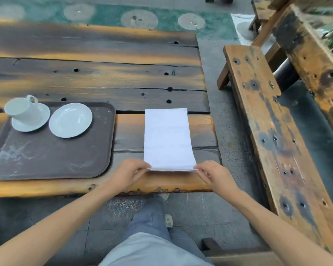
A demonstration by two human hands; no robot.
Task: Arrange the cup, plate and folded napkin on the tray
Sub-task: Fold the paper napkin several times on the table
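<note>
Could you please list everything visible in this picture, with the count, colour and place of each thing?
tray: one, dark brown, on the table's near left part.
cup: one, white, on a saucer at the tray's far left corner.
saucer: one, white, under the cup.
plate: one, white, on the tray right of the saucer.
napkin: one, white, flat on the table right of the tray, not on it.
table: one, dark and orange wood.
bench: one, worn wood, right of the table.
left hand: pinches the napkin's near left corner.
right hand: pinches the napkin's near right corner.
</note>
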